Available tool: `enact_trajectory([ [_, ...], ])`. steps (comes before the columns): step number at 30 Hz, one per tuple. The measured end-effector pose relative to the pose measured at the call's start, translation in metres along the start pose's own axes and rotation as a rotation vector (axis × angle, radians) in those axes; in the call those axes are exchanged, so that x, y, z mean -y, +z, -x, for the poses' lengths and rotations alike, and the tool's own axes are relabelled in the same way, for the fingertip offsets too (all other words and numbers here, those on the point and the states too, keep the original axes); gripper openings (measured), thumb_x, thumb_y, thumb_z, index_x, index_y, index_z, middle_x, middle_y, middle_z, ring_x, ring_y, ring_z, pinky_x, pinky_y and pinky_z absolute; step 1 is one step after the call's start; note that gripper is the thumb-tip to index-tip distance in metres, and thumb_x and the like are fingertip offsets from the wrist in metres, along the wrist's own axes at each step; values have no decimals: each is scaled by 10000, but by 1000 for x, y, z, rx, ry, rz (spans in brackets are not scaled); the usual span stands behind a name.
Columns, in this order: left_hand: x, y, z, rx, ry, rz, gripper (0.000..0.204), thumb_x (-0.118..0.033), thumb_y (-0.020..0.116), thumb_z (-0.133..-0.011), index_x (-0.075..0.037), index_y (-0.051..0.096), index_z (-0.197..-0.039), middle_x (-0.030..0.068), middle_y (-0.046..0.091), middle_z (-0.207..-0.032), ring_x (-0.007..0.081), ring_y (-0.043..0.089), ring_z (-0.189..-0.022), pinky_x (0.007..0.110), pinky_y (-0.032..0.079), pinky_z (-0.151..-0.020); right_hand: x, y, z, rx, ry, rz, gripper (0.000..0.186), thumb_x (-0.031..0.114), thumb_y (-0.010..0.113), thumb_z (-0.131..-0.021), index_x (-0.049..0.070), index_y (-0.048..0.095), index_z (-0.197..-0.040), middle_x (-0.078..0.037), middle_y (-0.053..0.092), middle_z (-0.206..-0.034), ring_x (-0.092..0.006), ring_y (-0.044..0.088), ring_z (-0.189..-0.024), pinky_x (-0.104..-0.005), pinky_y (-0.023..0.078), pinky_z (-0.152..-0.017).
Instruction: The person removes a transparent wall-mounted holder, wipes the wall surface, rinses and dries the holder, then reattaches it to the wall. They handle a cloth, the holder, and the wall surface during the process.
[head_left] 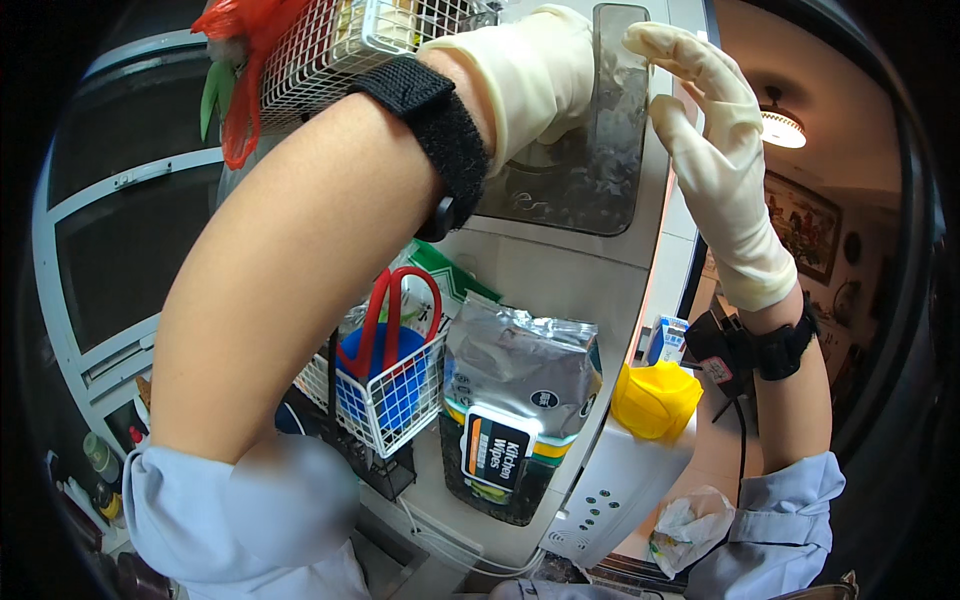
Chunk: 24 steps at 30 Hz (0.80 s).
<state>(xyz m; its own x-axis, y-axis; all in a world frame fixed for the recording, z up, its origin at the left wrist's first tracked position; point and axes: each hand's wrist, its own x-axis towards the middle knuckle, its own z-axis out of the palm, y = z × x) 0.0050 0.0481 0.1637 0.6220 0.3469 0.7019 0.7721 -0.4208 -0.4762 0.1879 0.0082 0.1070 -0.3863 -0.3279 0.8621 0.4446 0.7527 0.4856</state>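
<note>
My left hand [540, 75], in a cream rubber glove, reaches across the top to the white cabinet's dark see-through panel [560, 195]. Its fingers are hidden behind the glove's wrist and the panel strip. My right hand [715, 150] wears a matching glove and is open, thumb and fingers apart and curved toward the right edge of the dark strip [615, 120]. One fingertip is at that edge; whether it touches cannot be told. Nothing shows between the right fingers. Black straps circle both wrists.
Below the panel, a white wire basket [405, 415] holds red-handled scissors [375, 320] and a blue container [385, 385]. Beside it stands a soft wipes pack [520, 385]. A yellow object [655, 400] sits on a white appliance [620, 480]. Upper left hangs a red bag [245, 70].
</note>
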Motion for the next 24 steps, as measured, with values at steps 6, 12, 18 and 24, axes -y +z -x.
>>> enact_trajectory([
  [6, -10, -38, 23, -110, 154, -529, 269, -290, 805, -580, -123, 757, -786, 95, 699, -743, 266, 701, -731, 371, 560, -668, 7, 8, -9, -115, -54, 24, 359, -58, 525, -793, 40, 683, -1099, -103, 691, -1079, -248, 618, -1068, -341, 477, -956],
  [12, -21, -33, 19, 97, -5, -604, 264, -270, 819, -627, -140, 771, -851, 78, 720, -815, 255, 707, -803, 363, 565, -715, 5, 3, -5, -22, -23, 53, 422, -65, 503, -838, -10, 601, -1245, -118, 616, -1217, -217, 571, -1192, -363, 405, -1084],
  [18, -4, -17, 5, 17, 139, -565, 278, -205, 795, -630, -160, 748, -900, 89, 712, -815, 265, 699, -793, 379, 558, -684, 0, 7, -2, -45, -16, 60, 398, -51, 503, -870, -3, 594, -1254, -123, 608, -1231, -215, 574, -1191, -367, 409, -1081],
  [24, -12, -37, 20, 94, 81, -466, 192, -203, 783, -639, -100, 746, -796, 118, 697, -773, 291, 696, -768, 388, 560, -678, 9, 7, -9, -134, -62, -34, 336, -31, 531, -768, 24, 684, -1063, -117, 683, -1062, -281, 617, -1045, -348, 473, -954],
])
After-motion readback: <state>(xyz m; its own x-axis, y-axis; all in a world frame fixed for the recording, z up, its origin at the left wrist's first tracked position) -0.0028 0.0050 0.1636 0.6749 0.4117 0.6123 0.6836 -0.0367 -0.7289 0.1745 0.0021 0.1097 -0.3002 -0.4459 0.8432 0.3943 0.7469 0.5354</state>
